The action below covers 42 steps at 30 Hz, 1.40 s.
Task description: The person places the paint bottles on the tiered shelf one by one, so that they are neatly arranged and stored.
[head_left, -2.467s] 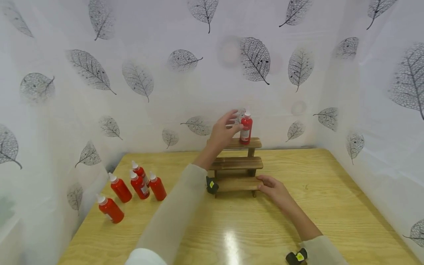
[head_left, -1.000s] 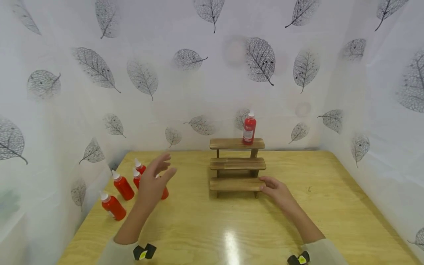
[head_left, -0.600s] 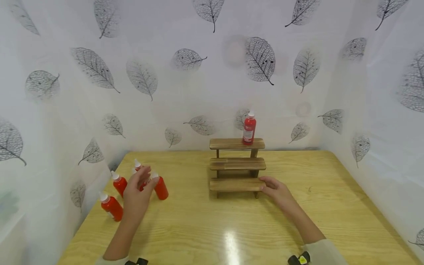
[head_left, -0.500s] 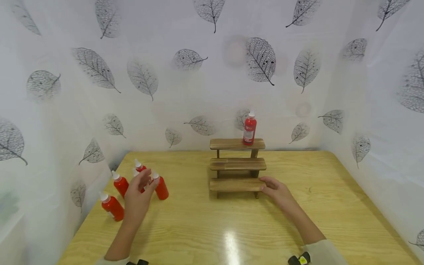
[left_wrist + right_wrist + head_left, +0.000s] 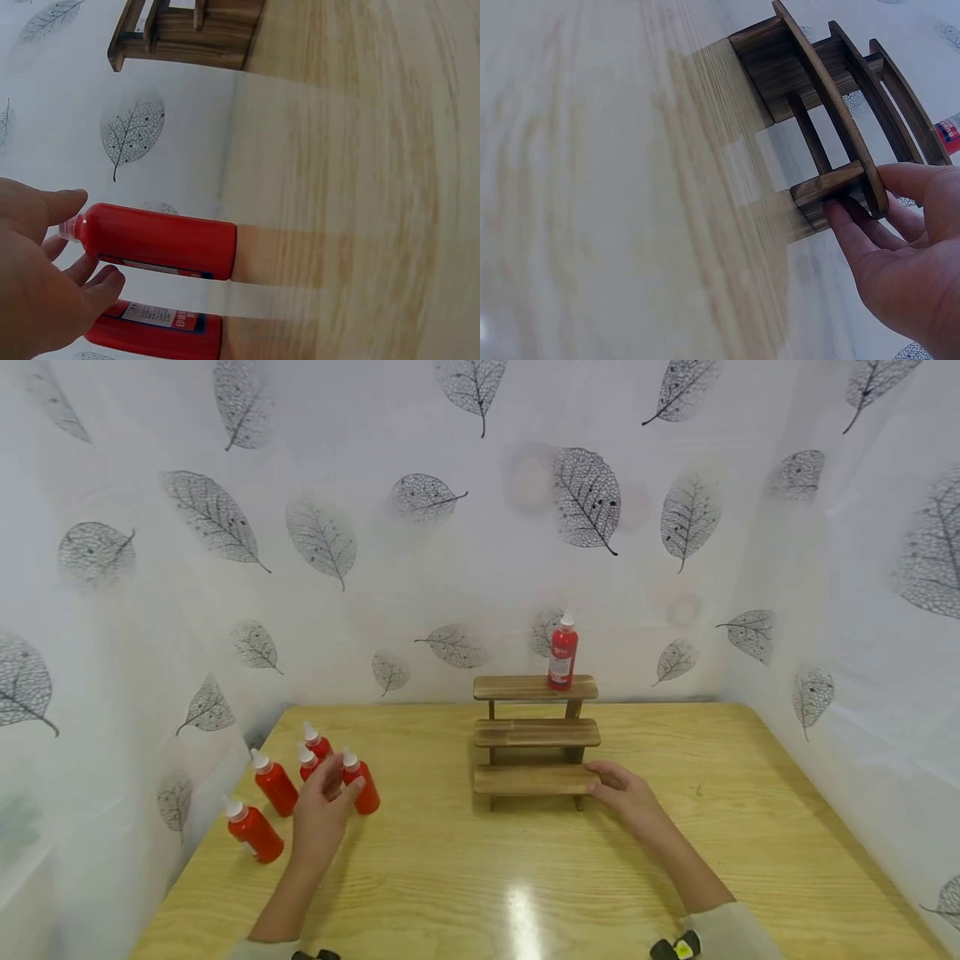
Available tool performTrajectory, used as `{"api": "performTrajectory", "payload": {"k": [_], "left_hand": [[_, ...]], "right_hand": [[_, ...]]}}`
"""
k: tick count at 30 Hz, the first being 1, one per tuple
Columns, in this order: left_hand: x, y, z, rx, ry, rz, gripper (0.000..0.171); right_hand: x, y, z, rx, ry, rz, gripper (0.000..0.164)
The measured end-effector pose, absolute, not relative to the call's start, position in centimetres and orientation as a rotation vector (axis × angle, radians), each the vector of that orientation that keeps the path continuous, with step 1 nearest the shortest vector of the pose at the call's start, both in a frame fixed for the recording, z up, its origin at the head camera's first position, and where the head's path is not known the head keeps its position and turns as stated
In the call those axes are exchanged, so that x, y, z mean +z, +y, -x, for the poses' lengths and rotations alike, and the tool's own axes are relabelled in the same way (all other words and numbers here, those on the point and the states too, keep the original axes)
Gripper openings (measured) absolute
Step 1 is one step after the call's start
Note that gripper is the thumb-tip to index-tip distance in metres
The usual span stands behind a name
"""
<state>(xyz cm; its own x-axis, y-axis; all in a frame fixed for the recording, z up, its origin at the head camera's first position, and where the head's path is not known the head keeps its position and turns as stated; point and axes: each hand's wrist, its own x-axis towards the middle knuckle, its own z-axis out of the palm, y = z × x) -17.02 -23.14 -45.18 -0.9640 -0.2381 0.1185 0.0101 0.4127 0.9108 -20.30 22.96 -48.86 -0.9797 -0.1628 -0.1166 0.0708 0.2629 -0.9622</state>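
Tabletop (image 5: 465, 877): bottle (image 5: 165, 241) between left thumb (image 5: 64, 202) and fingers (image 5: 103, 289).

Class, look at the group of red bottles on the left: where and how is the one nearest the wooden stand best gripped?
Probably round the upper body of that red bottle, below its white tip, coming from the near side. It stands upright; its round body should hold more securely than the narrow tip, and the other bottles stand off to its left.
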Motion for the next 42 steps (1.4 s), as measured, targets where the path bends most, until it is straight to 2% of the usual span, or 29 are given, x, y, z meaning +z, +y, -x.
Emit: {"api": "performTrajectory", "payload": {"k": [20,42], "left_hand": [[-45.2,-22.7,17.5,-1.630,-2.421,-0.291,0.059],[-40.6,-17.9,19.1,-1.741,-2.338,0.052,0.054]], "right_hand": [[-48.8,23.0,20.3,-1.781,2.353,0.105,0.059],[-48.9,23.1,20.3,-1.793,2.339,0.082,0.059]]}}
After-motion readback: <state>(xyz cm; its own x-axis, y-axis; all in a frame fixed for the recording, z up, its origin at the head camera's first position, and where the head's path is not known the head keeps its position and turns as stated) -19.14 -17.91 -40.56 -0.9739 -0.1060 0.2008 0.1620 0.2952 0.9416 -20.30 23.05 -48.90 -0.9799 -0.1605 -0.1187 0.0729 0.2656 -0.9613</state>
